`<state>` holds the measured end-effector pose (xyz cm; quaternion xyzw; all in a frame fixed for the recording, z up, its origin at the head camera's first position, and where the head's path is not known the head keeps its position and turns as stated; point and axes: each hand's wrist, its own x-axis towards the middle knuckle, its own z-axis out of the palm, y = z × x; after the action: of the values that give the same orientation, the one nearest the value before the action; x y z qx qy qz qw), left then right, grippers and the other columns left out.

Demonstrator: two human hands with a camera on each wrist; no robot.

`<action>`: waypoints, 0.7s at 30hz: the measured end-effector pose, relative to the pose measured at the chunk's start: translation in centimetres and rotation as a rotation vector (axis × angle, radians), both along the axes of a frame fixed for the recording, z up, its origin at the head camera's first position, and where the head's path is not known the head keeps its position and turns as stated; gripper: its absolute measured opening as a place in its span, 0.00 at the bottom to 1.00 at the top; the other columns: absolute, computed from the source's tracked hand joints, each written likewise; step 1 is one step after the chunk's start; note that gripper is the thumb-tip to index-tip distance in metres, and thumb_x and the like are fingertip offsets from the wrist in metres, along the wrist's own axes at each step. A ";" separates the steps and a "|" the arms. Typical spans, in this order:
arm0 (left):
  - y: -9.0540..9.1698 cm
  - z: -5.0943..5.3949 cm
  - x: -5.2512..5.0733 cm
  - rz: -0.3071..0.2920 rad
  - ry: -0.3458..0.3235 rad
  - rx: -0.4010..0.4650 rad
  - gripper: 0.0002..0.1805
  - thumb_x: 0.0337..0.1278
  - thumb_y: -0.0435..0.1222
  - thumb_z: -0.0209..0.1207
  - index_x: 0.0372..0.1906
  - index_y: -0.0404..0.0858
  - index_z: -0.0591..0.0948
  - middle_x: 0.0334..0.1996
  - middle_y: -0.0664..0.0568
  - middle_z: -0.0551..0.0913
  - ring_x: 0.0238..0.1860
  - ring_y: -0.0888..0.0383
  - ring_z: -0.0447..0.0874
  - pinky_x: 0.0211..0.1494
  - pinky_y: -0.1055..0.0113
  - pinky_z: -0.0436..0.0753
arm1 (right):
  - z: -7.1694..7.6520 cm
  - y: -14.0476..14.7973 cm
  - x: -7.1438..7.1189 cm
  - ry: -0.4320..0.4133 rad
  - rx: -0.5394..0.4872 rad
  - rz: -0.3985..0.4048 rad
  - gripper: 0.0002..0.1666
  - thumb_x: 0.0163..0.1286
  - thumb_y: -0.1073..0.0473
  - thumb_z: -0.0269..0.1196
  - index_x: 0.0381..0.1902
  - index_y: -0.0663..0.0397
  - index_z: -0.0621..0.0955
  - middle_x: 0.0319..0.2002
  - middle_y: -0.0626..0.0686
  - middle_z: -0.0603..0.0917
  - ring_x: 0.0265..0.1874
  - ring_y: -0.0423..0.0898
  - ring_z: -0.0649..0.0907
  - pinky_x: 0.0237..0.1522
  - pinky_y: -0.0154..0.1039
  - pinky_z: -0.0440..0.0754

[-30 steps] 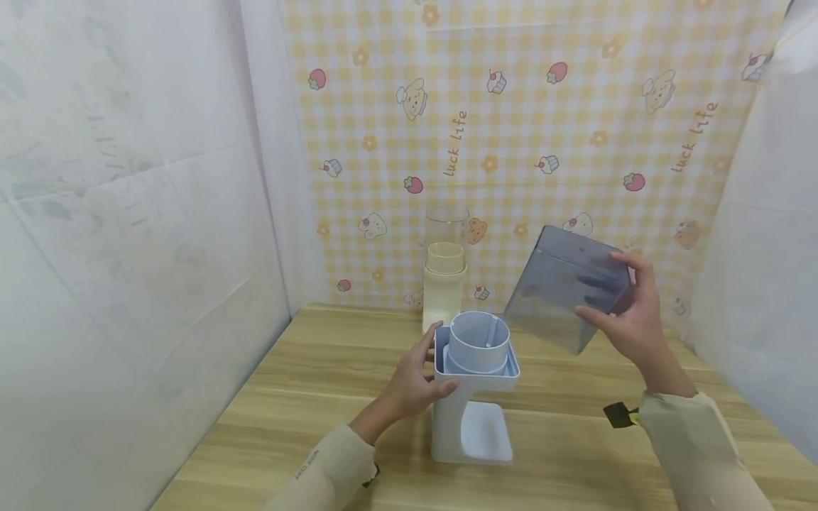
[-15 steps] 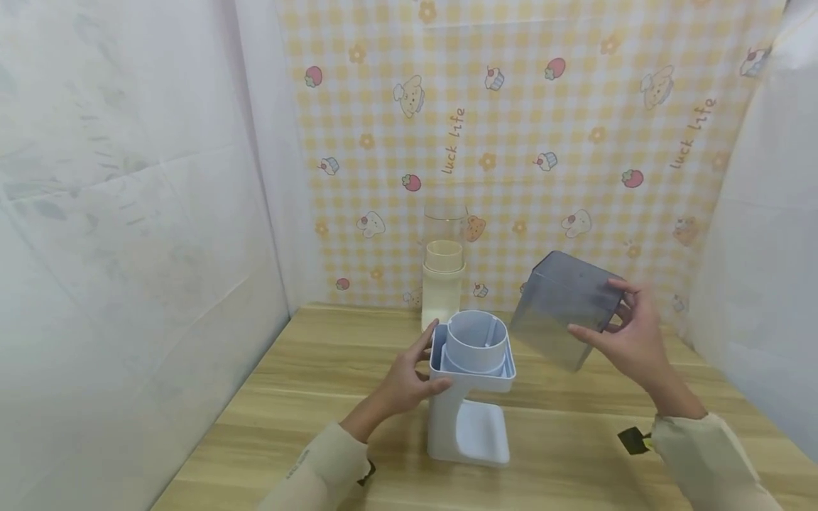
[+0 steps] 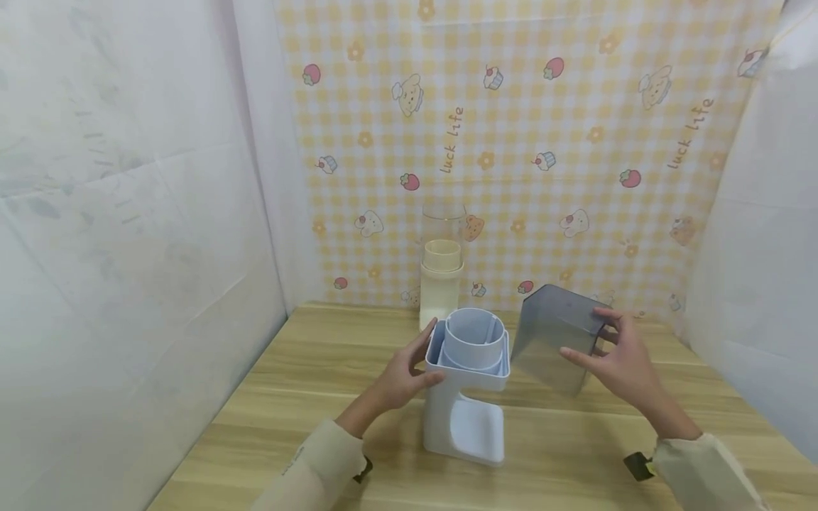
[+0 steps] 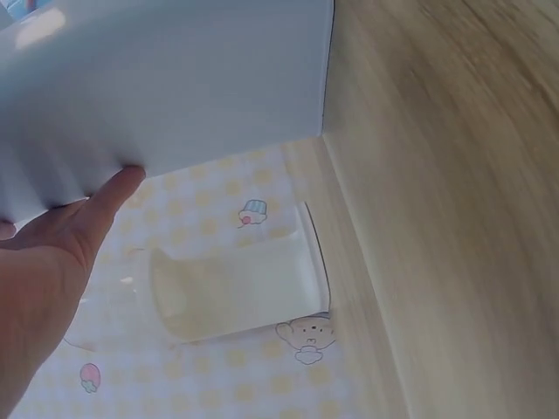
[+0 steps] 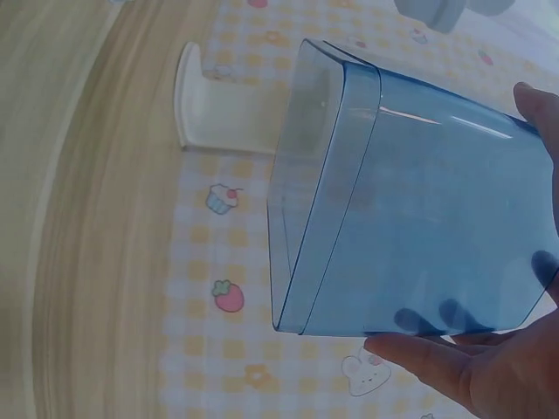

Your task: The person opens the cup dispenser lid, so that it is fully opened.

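A pale blue plastic dispenser base [image 3: 441,419] stands upright on the table, with a round open cup [image 3: 474,341] set in its square top. My left hand [image 3: 402,376] holds the upper left side, thumb at the front and fingers toward the back. In the left wrist view the fingertips lie along its wall [image 4: 192,87]. My right hand [image 3: 623,362] grips a clear blue-grey box-shaped cover [image 3: 559,333] by its closed end. The cover is tilted above the table, right of the base and apart from it. Its open end shows in the right wrist view [image 5: 301,192].
Behind the base stands a cream dispenser [image 3: 441,291] with a clear cylindrical top. A yellow checked cloth [image 3: 511,128] hangs at the back of the wooden table [image 3: 307,397]. White sheets [image 3: 140,213] hang at both sides.
My right hand has lowered the clear cover toward the table, and it hangs closer to the base's height. The left hand stays on the base, which has hardly moved.
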<state>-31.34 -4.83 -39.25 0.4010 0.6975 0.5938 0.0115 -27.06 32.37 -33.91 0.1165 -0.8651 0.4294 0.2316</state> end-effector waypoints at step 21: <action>0.5 -0.3 -1.0 -0.012 0.049 0.082 0.45 0.70 0.54 0.53 0.78 0.34 0.50 0.76 0.35 0.54 0.72 0.37 0.59 0.68 0.46 0.69 | -1.8 1.0 0.3 -0.058 0.072 -0.076 0.54 0.58 0.52 0.75 0.67 0.72 0.56 0.64 0.79 0.61 0.54 0.82 0.70 0.40 0.60 0.84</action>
<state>-32.36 -4.35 -39.53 0.4199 0.6701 0.6119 -0.0184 -26.73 33.33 -35.67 0.0793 -0.8901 0.3921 0.2183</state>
